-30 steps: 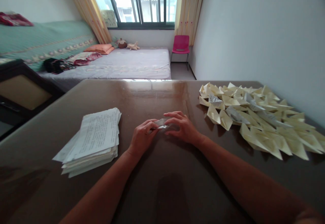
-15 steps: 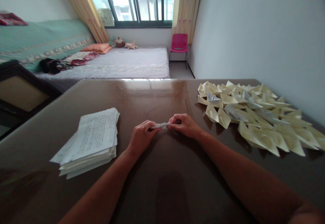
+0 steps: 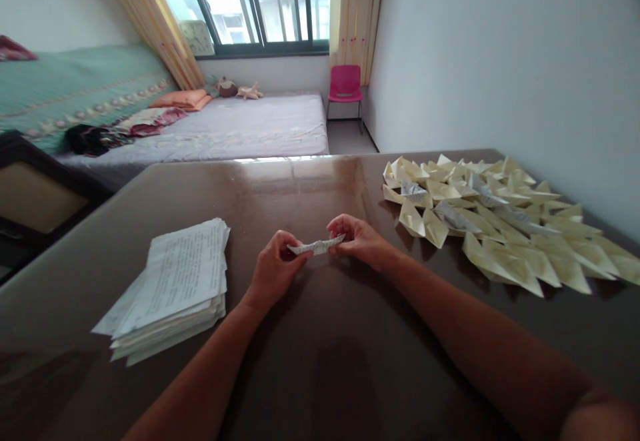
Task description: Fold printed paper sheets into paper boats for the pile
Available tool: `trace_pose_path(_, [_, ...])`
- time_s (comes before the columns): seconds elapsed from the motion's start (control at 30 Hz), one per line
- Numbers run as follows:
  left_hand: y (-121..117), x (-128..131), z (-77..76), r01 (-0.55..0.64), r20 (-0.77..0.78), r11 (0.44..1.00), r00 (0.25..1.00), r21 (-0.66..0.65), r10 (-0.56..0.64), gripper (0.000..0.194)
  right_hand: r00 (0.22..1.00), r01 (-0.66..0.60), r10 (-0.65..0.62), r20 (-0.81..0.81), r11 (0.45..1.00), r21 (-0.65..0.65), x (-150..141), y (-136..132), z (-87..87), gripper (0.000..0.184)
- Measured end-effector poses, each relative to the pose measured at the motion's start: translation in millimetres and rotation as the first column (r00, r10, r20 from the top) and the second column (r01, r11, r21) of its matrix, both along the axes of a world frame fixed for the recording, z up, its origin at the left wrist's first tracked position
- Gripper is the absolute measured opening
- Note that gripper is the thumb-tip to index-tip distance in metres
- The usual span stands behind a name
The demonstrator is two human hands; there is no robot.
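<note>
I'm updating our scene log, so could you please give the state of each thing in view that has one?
Folded paper: long, narrow, slightly bowed
Left hand: pinching one end of the folded paper
Right hand: curled at the other end, grip unclear
Paper stack: uneven, printed side up on top
Paper boats: folded, crowded together
Bed: covered
Curtains: drawn aside
Pink chair: upright
Window: cannot tell whether open
</note>
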State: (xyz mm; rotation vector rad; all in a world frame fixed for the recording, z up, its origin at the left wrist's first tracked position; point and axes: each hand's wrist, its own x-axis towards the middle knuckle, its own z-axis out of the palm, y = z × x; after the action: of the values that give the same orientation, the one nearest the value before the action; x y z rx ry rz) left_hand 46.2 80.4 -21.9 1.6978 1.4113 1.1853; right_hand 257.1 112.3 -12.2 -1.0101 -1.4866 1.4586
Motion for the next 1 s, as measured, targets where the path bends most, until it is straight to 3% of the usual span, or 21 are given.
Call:
trace_pose_path(0.07, [-0.8,1.4,0.6,0.036,0.024,0.999,0.999,-0.016,-0.036,0.033,0.994,-0.064,0.058,0.092,0.996,0.060,0.2,-1.0,0.5,0.039])
trace_pose_path(0.13, [-2.2,3.3,1.9,0.068,0.010,0.997,0.998,-0.028,-0.068,0.037,0.976,-0.121,0.093,0.196,0.984,0.132,-0.6,-1.7,-1.7,0.029])
trace_pose_path(0.23, [-3.8,5.3,3.9,0.067,-0.062,0.997,0.996,-0.035,-0.069,0.030,0.955,-0.151,0.084,0.286,0.964,0.221,-2.1,-1.2,-7.2,0.019])
trace_pose_path(0.37, [-1.5,4.7,4.5,0.035,-0.128,0.999,0.991,-0.022,-0.038,0.018,0.945,-0.119,0.020,0.326,0.951,0.286,-1.3,2.1,-10.7,0.014])
trace_pose_path(0.57, [6.8,-2.3,-1.4,0.004,-0.179,1.000,0.984,-0.001,-0.004,0.017,0.927,-0.053,-0.067,0.370,0.950,0.306,2.9,5.1,-11.1,0.006])
trace_pose_path(0.63, [8.6,-5.8,-4.2,0.043,-0.222,0.999,0.974,-0.005,-0.043,0.019,0.909,-0.052,-0.105,0.402,0.931,0.360,4.6,5.9,-11.6,0.010])
trace_pose_path(0.7, [9.3,-9.2,-6.3,0.089,-0.270,0.996,0.959,-0.001,-0.086,0.026,0.901,-0.065,-0.118,0.418,0.915,0.397,6.8,6.9,-11.3,0.026])
trace_pose_path(0.83, [8.7,-14.6,-8.5,0.124,-0.292,0.992,0.950,0.018,-0.113,0.035,0.918,-0.067,-0.072,0.390,0.941,0.330,11.4,8.6,-8.5,0.060])
trace_pose_path(1.0, [9.9,-19.2,-10.9,0.205,-0.224,0.976,0.957,0.072,-0.184,0.029,0.944,-0.096,-0.014,0.331,0.945,0.314,14.4,9.0,-8.9,0.039])
